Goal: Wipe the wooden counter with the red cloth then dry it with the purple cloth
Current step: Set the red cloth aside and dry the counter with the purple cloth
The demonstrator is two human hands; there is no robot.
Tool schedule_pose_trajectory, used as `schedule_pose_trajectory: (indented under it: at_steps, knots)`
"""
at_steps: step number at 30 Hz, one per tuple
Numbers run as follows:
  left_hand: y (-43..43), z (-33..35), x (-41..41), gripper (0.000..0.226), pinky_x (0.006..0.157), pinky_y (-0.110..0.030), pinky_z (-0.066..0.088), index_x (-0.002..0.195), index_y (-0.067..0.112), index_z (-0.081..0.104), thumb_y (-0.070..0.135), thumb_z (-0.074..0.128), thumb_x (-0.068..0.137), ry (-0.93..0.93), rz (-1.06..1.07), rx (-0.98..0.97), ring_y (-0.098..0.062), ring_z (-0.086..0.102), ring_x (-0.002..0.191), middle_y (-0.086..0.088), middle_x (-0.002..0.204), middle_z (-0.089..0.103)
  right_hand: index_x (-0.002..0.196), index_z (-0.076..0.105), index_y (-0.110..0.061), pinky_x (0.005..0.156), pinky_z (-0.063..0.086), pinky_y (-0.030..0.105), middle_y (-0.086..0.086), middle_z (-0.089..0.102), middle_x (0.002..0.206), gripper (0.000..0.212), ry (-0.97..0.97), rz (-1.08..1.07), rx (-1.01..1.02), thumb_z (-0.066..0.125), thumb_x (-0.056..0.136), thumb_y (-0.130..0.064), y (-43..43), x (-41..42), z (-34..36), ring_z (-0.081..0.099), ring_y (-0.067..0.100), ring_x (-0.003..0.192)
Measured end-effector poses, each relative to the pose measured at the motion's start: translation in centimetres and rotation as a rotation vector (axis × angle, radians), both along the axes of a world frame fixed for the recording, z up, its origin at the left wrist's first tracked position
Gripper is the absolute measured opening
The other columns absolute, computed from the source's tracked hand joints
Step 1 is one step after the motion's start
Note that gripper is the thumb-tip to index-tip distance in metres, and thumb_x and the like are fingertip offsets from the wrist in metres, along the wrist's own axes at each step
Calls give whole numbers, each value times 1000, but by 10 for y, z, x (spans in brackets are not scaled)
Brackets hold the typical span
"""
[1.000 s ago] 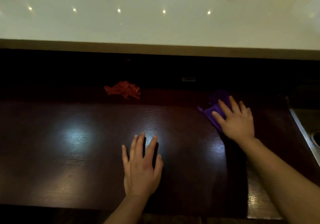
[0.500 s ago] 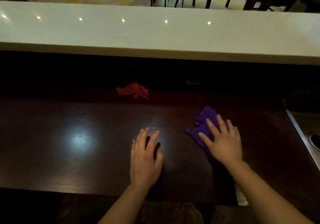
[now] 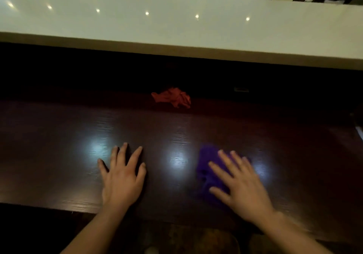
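Dark wooden counter (image 3: 59,155) gleams under you, red cloth (image 3: 172,97) crumpled at twelve o'clock. Your right hand (image 3: 241,185) presses flat, fingers spread, on the purple cloth (image 3: 206,167); left hand (image 3: 122,177) splayed on bare wood at nine o'clock of it.

No readable text, label, brand, number or sign appears anywhere in the dim view; nothing on any surface is legible.

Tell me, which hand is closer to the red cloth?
The left hand, probably. It lies flat on the wooden counter, below the red cloth. The right hand, pressing the purple cloth, sits lower and further right.
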State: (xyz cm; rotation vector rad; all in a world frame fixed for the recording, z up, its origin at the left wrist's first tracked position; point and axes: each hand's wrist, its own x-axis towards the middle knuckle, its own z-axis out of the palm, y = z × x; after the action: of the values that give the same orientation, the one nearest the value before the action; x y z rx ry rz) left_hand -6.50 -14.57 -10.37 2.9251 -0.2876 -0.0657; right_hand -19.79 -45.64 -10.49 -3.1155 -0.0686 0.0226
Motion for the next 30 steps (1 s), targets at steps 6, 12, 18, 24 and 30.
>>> schedule_pose_trajectory:
  at_steps: [6, 12, 18, 24, 30]
  knots:
    - [0, 2, -2, 59, 111, -69, 14, 141, 34, 47, 52, 32, 86, -13, -5, -10, -31, 22, 146, -10, 154, 38, 146, 40, -36, 116, 11, 64, 13, 23, 162, 73, 13, -383, 98, 34, 85, -75, 109, 95, 9, 19, 49, 144]
    - [3, 0, -3, 58, 111, -68, 18, 136, 25, 53, 47, 36, 86, -69, -1, -44, -31, 28, 145, -11, 150, 44, 148, 33, -42, 120, 10, 56, 2, 18, 165, 64, 32, 1, 122, 29, 91, -72, 130, 133, 4, 15, 38, 149]
    - [6, -5, 0, 55, 111, -67, 17, 135, 27, 54, 45, 37, 86, -92, 4, -48, -28, 27, 145, -9, 151, 43, 152, 26, -38, 121, 2, 53, 2, 8, 166, 65, 52, -214, 175, 29, 94, -67, 129, 169, 15, 5, 35, 151]
    - [7, -8, 2, 57, 111, -69, 14, 139, 32, 48, 51, 35, 87, -61, -31, 2, -31, 21, 146, -10, 152, 39, 148, 36, -38, 117, 26, 54, 4, 25, 162, 64, 12, -83, 32, 28, 93, -70, 30, 33, -4, 29, 36, 145]
    - [1, 1, -1, 60, 112, -69, 10, 143, 37, 44, 54, 31, 87, -33, -163, 53, -32, 19, 147, -11, 155, 36, 146, 44, -30, 113, 26, 61, 10, 28, 160, 75, 19, -798, 10, 19, 89, -72, -35, -10, 11, 29, 45, 141]
